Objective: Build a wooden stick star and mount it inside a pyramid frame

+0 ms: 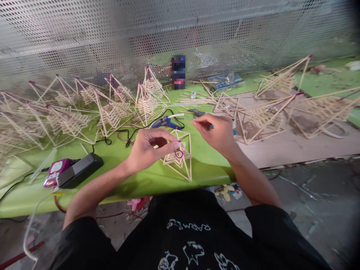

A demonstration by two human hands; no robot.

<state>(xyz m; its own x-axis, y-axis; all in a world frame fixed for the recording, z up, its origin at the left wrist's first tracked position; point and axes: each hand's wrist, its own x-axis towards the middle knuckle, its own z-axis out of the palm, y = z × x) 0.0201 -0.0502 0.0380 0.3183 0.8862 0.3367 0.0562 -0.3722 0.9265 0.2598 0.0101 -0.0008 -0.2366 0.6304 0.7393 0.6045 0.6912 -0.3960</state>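
Note:
My left hand [153, 145] is closed in a pinch on a purple cord [179, 153], which hangs in a small loop below the fingertips. Under it, on the green table cover [210, 165], stands a small pyramid-shaped frame of thin wooden sticks [184, 167], with stacked sticks inside. To the right and slightly higher, my right hand [215, 133] has its thumb and fingertips pressed together. Bits of blue show by its palm, but what it holds, if anything, cannot be made out. A blue glue gun [166, 122] lies just beyond the frame.
Several finished-looking stick frames [112, 112] crowd the left; others [270, 116] stand on a board [309, 150] at right. Loose sticks [201, 100] and pliers [196, 112] lie behind the hands. A purple-and-black power strip [80, 170] and cables sit front left. Metal mesh [126, 33] rises behind.

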